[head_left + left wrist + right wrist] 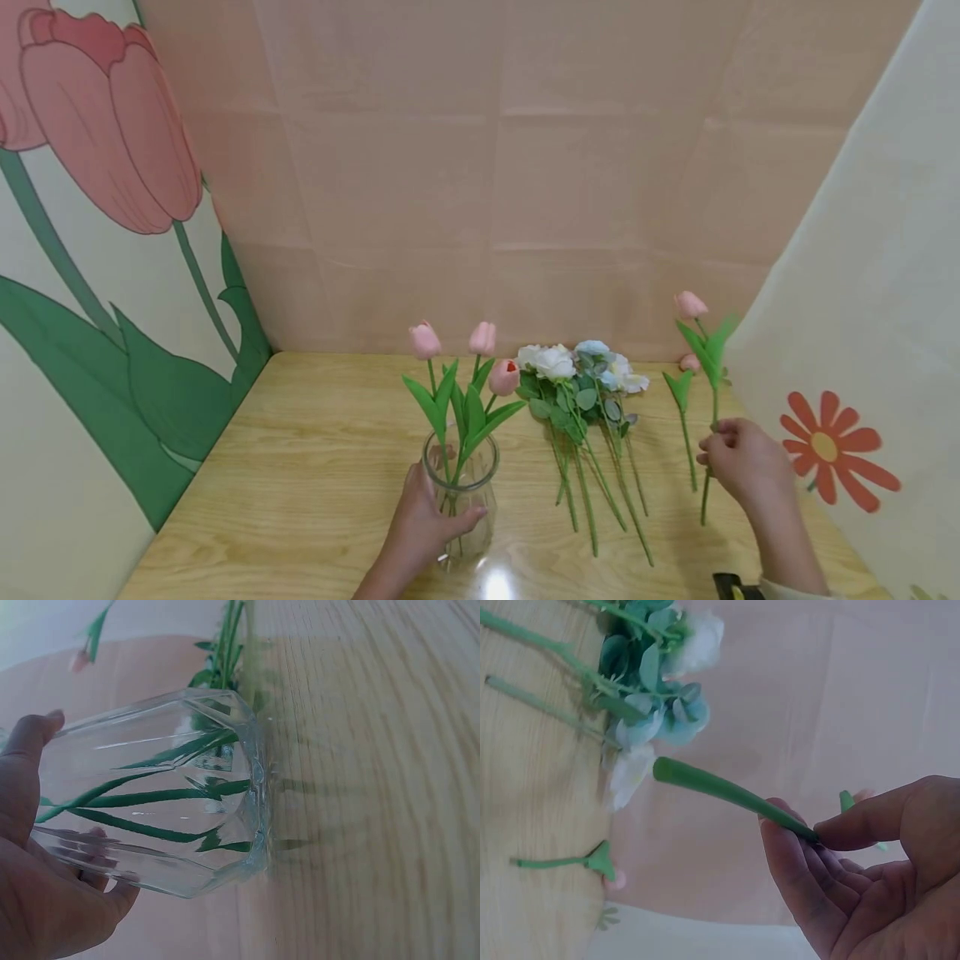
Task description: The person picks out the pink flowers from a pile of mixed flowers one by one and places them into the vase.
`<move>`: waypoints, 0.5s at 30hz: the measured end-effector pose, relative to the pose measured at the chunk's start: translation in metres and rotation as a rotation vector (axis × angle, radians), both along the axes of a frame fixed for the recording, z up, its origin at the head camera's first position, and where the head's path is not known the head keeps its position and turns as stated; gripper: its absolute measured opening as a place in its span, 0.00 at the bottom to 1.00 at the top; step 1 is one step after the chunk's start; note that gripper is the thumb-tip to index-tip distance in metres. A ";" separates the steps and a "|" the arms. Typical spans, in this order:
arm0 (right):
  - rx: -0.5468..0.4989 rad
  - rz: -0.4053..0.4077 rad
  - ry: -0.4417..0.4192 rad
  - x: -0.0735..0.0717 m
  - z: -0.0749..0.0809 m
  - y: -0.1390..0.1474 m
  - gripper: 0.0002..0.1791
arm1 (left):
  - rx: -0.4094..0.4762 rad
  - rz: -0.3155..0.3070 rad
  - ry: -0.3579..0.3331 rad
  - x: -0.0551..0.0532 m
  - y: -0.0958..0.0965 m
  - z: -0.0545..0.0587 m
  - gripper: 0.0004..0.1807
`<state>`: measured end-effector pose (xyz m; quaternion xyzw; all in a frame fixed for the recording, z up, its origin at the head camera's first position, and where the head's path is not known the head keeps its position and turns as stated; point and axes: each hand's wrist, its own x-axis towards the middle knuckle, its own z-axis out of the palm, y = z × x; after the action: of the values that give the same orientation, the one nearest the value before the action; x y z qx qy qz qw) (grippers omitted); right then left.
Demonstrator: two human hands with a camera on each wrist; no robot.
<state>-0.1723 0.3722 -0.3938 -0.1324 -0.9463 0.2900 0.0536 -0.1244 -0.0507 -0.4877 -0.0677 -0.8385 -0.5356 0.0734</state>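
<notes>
A clear glass vase [480, 500] stands on the table, with three pink tulips [425, 342] in it. Their green stems [150, 799] show through the faceted glass in the left wrist view. My left hand [429, 517] grips the vase's side, thumb and fingers wrapped around it. At the right, my right hand [746, 458] pinches a pink tulip [691, 305] by its stem [727, 793] between thumb and fingers, bloom up and lower stem end free. Another tulip [684, 425] lies on the table just left of that hand.
White and pale blue flowers [555, 363] with leafy stems lie in a bunch between the vase and the right hand. Behind the wooden table [315, 467] rises a pink backdrop [390, 183]; printed panels, one with a red flower [825, 447], flank both sides.
</notes>
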 end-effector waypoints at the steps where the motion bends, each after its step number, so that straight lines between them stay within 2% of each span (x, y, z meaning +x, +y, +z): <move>1: 0.003 -0.002 0.015 0.001 0.001 -0.004 0.26 | -0.001 0.001 0.000 0.000 0.000 0.000 0.51; 7: 0.013 0.025 0.061 0.008 0.005 -0.023 0.26 | -0.002 0.004 -0.006 -0.001 0.000 -0.002 0.50; 15: -0.060 0.085 0.124 0.014 0.007 -0.047 0.24 | -0.008 0.010 -0.009 -0.004 0.000 -0.004 0.52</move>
<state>-0.1586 0.3251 -0.3869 -0.0754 -0.9369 0.3277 0.0956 -0.1283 -0.0504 -0.4918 -0.0616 -0.8414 -0.5321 0.0719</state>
